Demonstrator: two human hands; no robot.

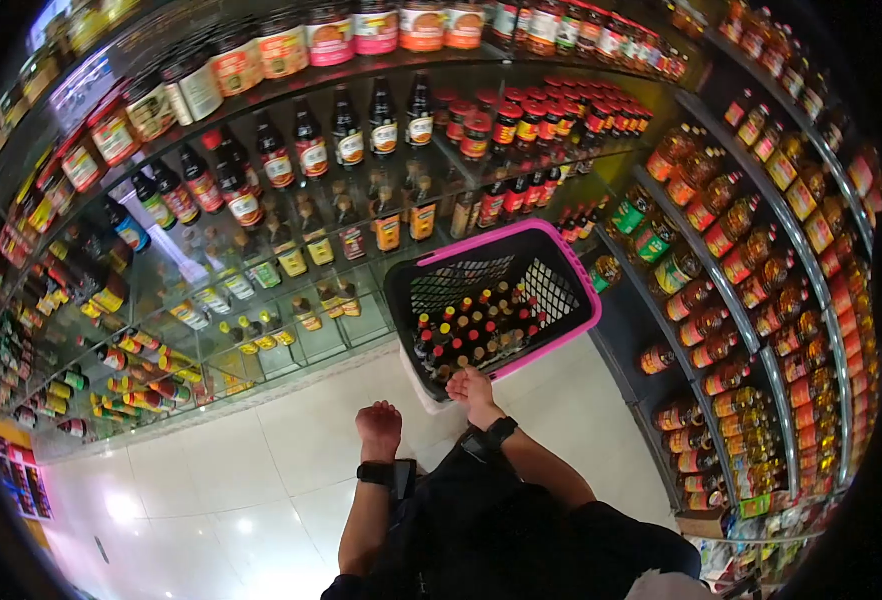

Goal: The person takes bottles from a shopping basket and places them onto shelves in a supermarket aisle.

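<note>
A black basket with a pink rim (pixel 573 262) stands before the glass shelves, with several small dark bottles (pixel 493 318) upright inside, capped in red, yellow and brown. At its near left corner is my right hand (pixel 474 394), fingers curled beside the closest bottles. Whether those fingers grip a bottle or the basket edge is hidden. Left of it, over the pale floor, my left hand (pixel 378 424) is closed with its fingers curled in, and nothing shows in it. Both wrists wear black bands; the left one carries a small dark device (pixel 402 478).
Glass shelves hold dark sauce bottles (pixel 382 120), jars (pixel 330 40) and small flasks (pixel 422 215). On the right, a rack (pixel 726 330) carries rows of oil bottles (pixel 744 262). Light tiles (pixel 211 480) cover the floor.
</note>
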